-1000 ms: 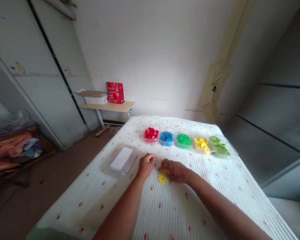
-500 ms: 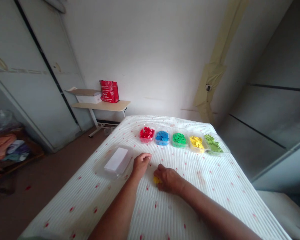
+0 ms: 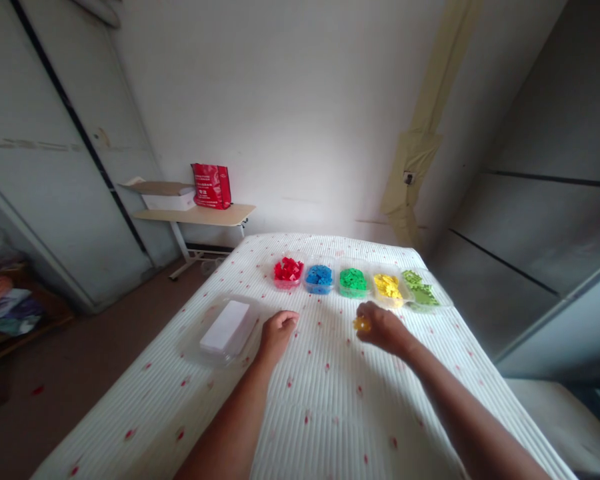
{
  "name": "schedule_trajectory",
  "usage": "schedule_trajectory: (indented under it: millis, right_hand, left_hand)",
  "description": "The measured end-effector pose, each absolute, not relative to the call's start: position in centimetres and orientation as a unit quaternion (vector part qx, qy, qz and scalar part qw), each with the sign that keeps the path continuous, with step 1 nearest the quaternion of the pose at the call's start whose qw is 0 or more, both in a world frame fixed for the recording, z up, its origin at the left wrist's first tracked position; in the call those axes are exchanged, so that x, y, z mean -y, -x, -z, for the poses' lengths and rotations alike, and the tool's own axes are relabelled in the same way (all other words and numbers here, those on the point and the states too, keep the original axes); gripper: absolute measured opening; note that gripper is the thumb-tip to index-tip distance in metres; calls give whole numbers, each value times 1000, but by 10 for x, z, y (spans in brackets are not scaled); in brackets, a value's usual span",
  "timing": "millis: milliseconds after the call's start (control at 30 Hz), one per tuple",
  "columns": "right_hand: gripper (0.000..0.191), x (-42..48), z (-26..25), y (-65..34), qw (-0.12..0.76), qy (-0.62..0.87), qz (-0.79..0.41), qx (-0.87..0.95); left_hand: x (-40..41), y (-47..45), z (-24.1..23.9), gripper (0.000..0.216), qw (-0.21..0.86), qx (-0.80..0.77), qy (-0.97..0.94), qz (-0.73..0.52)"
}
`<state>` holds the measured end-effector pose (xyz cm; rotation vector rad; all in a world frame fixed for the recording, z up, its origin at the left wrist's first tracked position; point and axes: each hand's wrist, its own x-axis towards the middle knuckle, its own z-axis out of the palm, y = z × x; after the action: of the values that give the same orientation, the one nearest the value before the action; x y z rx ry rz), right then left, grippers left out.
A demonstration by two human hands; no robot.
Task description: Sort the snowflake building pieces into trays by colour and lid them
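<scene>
Yellow piece (image 3: 361,324) has shifted over to the right since half a second ago, and it's gone along with the right hand (image 3: 383,328); before that it sat closer to the left hand, down in front of the blue and green tubs. Now it's pinched in the right fingers, poking out on the left side of the hand, just this side of the green and yellow tubs. Pretty blurry, so I can't tell if it's fully off the cloth (image 3: 325,413).

Left hand (image 3: 279,331) hasn't really budged: fingers curled in loosely, and I honestly can't tell whether anything's tucked inside. Just left of it is a clear plastic tray (image 3: 253,320) with a white block (image 3: 226,325) lying on it.

Past the hands there's a row of clear tubs, left to right: red tub (image 3: 287,285), blue tub (image 3: 319,290), green tub (image 3: 354,293), yellow tub (image 3: 393,303), then a light green tub (image 3: 444,299), each with plastic bits of its own colour.

Further back, a small side table (image 3: 230,215) holds a red bag (image 3: 211,187) right next to a white box (image 3: 170,201). On the wall to the right there's a socket (image 3: 409,177) surrounded by yellowish tape (image 3: 420,150).
</scene>
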<state>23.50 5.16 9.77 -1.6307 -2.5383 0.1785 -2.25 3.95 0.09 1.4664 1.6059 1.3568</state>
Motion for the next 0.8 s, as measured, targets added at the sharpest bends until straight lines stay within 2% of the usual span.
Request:
schedule_trajectory:
  millis: [133, 233, 333, 467, 633, 800]
  right_hand:
    - [33, -96, -119, -277, 91, 668, 40, 738]
    - [38, -117, -122, -288, 103, 684, 59, 720]
    - [42, -116, -114, -282, 148, 645, 80, 746]
    - [31, -86, -91, -261, 175, 561, 89, 804]
    - [23, -47, -51, -247, 102, 452, 25, 886]
    - [26, -38, -26, -248, 162, 430, 34, 887]
  left_hand:
    - [-39, 21, -1, 24, 280, -604, -550, -504]
    - [-39, 21, -3, 23, 276, -605, -553, -503]
    - [-38, 21, -5, 22, 272, -607, -554, -501]
    - [-35, 19, -7, 23, 265, -614, -554, -497]
    - [-43, 14, -18, 45, 193, -679, -546, -451]
    - [-74, 15, -42, 58, 136, -710, -570, -390]
